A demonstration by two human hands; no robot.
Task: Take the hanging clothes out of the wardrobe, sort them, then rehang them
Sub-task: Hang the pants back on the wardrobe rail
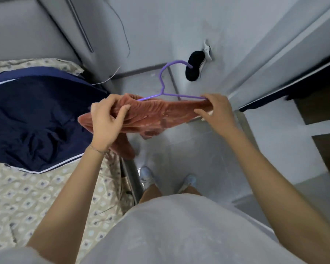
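Both hands are busy w/ one piece: a rust-coloured ribbed garment [160,115] on a purple wire hanger [181,96], held up in the air over the floor [189,149], clear of the bed. The hanger hook points up & away from the person; its right arm lies bare along the top of the fabric, while the left arm runs into the bunched cloth. The left hand [107,121], at the hanger's left end, has fingers & thumb curled round a thick bunch of the fabric; a thin bracelet [96,149] sits on that wrist. The right hand [215,109], at the hanger's right tip, grips wire & cloth together, fingers over the top, thumb out below. The rest of the garment sags below the hanger, w/ a fold hanging down under the left hand. Left of the hanger, a navy garment [36,119] w/ white piping lies spread on the bed [27,197], which has a patterned beige sheet. Just beyond the hook, a black item [194,65] hangs on the wall; can't tell what it is. Right of the hanger is the wardrobe front [274,60], pale grey w/ a dark opening. Below the hanger, near the bed edge, are the person's light shoes [147,176].
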